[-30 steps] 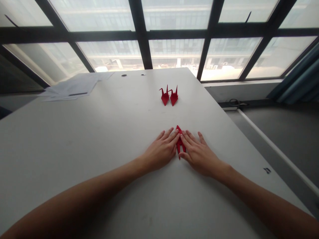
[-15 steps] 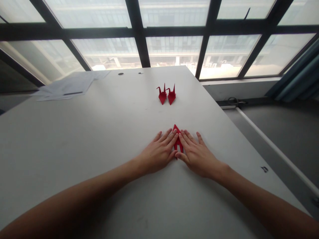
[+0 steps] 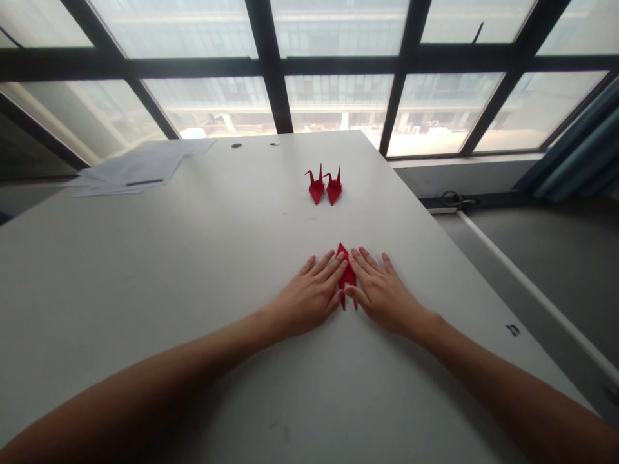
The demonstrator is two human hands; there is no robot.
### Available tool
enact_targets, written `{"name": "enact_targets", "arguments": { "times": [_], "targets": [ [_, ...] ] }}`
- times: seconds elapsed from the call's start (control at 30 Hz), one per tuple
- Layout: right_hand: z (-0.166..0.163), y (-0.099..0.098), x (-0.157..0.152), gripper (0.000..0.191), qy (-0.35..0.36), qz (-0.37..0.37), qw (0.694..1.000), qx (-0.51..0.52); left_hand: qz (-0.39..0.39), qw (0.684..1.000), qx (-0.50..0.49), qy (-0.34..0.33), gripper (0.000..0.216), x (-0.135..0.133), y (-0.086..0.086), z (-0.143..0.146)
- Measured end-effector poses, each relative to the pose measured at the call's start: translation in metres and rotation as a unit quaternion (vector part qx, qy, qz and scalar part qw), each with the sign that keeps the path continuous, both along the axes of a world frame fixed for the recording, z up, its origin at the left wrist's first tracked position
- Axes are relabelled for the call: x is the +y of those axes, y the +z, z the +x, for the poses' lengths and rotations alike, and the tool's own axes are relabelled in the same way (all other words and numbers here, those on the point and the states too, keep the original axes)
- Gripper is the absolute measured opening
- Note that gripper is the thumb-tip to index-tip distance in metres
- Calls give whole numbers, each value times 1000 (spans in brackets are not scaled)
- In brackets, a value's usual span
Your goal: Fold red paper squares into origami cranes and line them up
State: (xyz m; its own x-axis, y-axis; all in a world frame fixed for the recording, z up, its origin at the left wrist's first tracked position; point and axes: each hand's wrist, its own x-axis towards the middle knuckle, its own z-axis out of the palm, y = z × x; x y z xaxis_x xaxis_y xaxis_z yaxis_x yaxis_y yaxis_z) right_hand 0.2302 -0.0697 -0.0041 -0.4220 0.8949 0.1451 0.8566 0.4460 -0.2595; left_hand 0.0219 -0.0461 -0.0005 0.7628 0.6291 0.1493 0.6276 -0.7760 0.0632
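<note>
A narrow folded piece of red paper (image 3: pixel 345 276) lies flat on the white table (image 3: pixel 193 258), its point facing away from me. My left hand (image 3: pixel 312 293) lies flat on its left side, fingers stretched out and pressing the paper's edge. My right hand (image 3: pixel 382 290) lies flat on its right side, fingers spread, thumb on the paper's near end. Farther back, two finished red paper cranes (image 3: pixel 325 185) stand side by side.
Loose white sheets (image 3: pixel 130 169) lie at the table's far left corner. A large dark-framed window (image 3: pixel 275 64) runs behind the table. The table's right edge drops to a grey floor with a white rail (image 3: pixel 532 287) and a blue curtain (image 3: pixel 575 161).
Both hands stay pressed flat on the red paper; my right thumb has slid slightly along its near end. The view has shifted a little.
</note>
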Motion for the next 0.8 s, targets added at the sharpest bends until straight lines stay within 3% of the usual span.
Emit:
{"name": "enact_targets", "arguments": {
  "times": [0.8],
  "targets": [
    [-4,3,-8,79,7,-16,998,-60,1,998,56,13,62,-1,2,2]
  ]
}}
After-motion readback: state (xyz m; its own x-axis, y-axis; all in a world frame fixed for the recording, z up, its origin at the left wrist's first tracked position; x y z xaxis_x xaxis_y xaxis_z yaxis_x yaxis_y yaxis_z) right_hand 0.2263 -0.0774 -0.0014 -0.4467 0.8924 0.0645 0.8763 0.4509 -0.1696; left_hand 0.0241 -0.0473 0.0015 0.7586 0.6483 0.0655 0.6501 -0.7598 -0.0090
